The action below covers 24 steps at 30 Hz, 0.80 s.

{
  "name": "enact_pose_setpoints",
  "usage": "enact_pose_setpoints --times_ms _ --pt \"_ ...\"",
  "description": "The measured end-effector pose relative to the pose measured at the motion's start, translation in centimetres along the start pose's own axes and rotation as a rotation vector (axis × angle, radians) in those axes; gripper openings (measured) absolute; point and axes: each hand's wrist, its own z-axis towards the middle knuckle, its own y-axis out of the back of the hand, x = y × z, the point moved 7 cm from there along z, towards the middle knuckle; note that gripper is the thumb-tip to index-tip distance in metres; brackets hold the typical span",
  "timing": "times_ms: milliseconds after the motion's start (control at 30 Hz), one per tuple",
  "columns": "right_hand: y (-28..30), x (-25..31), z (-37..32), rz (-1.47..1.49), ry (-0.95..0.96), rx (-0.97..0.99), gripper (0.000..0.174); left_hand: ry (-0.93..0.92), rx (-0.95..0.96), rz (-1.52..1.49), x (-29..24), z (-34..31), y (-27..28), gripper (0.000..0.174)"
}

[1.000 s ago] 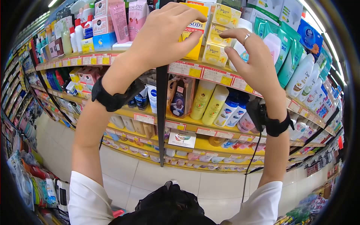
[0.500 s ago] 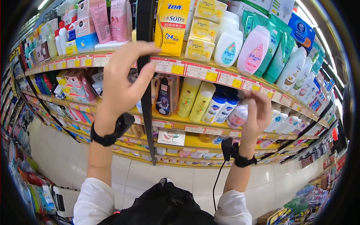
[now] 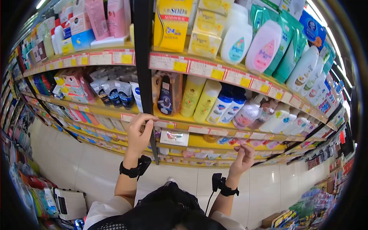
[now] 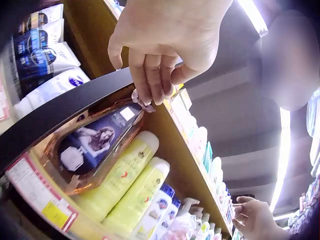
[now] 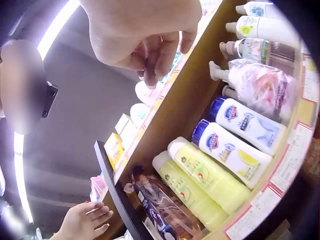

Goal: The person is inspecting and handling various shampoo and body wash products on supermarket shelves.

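Low in front of the shelves, my left hand point(image 3: 138, 132) hovers by the black upright post point(image 3: 143, 76), fingers loosely bent and holding nothing. Farther right, my right hand point(image 3: 243, 159) is also empty, its fingers relaxed below the shelf of pump bottles point(image 3: 247, 113). Nearest the left hand are a white box point(image 3: 174, 138), a dark bottle in clear wrapping point(image 3: 165, 96) and white-and-blue tubes point(image 4: 55, 90). Two yellow-green bottles point(image 5: 200, 167) and white bottles with blue caps point(image 5: 232, 152) stand between the hands on the middle shelf.
The upper shelf carries a yellow SOD box point(image 3: 171, 28), stacked Johnson's boxes point(image 3: 205, 44), white and pink lotion bottles point(image 3: 262, 50) and green tubes point(image 3: 289, 53). Price labels point(image 3: 207, 69) line its edge. A white case point(image 3: 71, 203) stands on the tiled floor point(image 3: 96, 165) at lower left.
Both hands have come down from the upper shelf, where they were by the SOD box and Johnson's boxes, drawing back toward the body. They hold nothing, and the shelf goods stay in place.
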Motion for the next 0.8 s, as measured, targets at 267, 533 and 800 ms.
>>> enact_pose_setpoints --times_ms 267,533,800 --pt "1.0 -3.7 -3.8 -0.074 -0.168 0.061 0.007 0.08 0.148 -0.031 4.9 -5.2 -3.1 0.007" --pt "1.1 -6.3 -5.8 -0.211 -0.234 0.171 0.009 0.164 0.233 0.062 8.1 -8.8 -3.4 0.007" --pt "0.3 -7.4 -5.9 -0.259 -0.242 0.226 0.011 0.176 0.22 0.089 8.8 -8.6 -2.9 0.007"
